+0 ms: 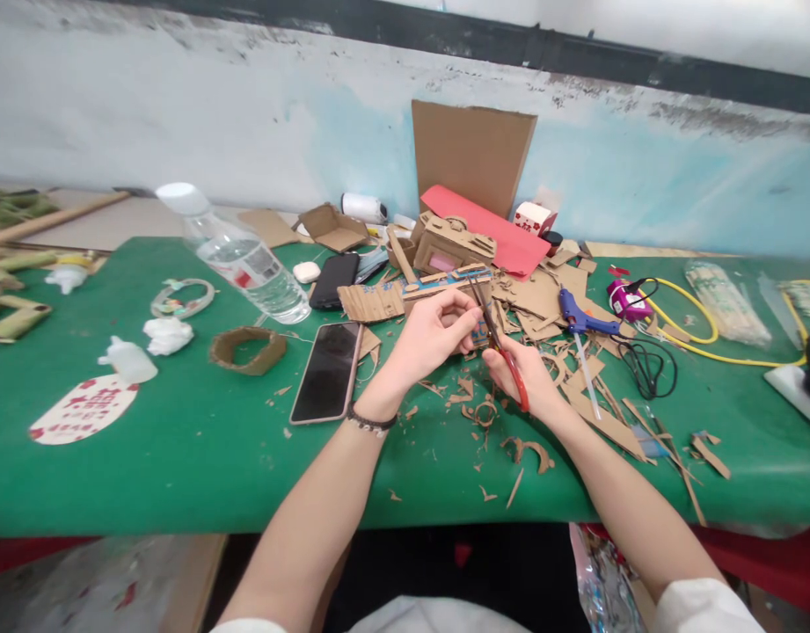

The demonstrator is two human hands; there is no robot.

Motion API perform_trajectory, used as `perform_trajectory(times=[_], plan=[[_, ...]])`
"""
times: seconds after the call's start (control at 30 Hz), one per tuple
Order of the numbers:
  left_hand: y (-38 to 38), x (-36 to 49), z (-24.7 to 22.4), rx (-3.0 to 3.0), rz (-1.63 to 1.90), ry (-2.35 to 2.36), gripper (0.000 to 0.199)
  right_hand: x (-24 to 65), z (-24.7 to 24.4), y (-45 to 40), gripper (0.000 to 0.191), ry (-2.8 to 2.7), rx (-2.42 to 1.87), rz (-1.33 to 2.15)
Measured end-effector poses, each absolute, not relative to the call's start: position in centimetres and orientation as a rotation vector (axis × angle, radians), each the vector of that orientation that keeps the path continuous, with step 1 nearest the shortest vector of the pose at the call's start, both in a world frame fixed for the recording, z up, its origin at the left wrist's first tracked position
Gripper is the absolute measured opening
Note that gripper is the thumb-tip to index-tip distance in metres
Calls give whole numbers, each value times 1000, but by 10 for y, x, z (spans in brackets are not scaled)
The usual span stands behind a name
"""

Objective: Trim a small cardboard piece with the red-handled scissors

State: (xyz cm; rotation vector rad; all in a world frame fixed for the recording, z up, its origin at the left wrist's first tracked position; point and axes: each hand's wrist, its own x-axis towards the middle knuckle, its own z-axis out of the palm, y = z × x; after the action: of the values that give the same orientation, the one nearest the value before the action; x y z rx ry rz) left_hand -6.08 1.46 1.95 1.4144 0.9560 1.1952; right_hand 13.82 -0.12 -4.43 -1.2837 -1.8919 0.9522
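My right hand (521,374) is closed round the red handles of a pair of scissors (515,374), whose dark blades point up and away from me. My left hand (437,334) pinches a small piece of cardboard (478,334) with blue print right beside the blades; most of the piece is hidden by the fingers. Just beyond both hands lies a long strip of corrugated cardboard (375,301). Behind it stands a camera-shaped cardboard model (458,239). Cut scraps (463,387) are strewn beneath and around the hands.
Left of my hands lie a phone (326,374), a cardboard ring (247,349) and a tilted-looking water bottle (243,255). On the right are a blue glue gun (586,312), a purple plug block (629,301) and a yellow cable (701,321). A cardboard sheet (474,154) leans on the wall.
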Motion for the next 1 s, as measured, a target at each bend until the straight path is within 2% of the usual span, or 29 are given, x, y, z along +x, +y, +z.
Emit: perform_trajectory(times=[0.57,1.0], plan=[[15,-74,25,1445,1090,959,35,154,-16,0,49,-2036,-1102,1140],[14,-57,17,1417,1194,892,29,140,-30,-1,52,-1865,-1215,959]])
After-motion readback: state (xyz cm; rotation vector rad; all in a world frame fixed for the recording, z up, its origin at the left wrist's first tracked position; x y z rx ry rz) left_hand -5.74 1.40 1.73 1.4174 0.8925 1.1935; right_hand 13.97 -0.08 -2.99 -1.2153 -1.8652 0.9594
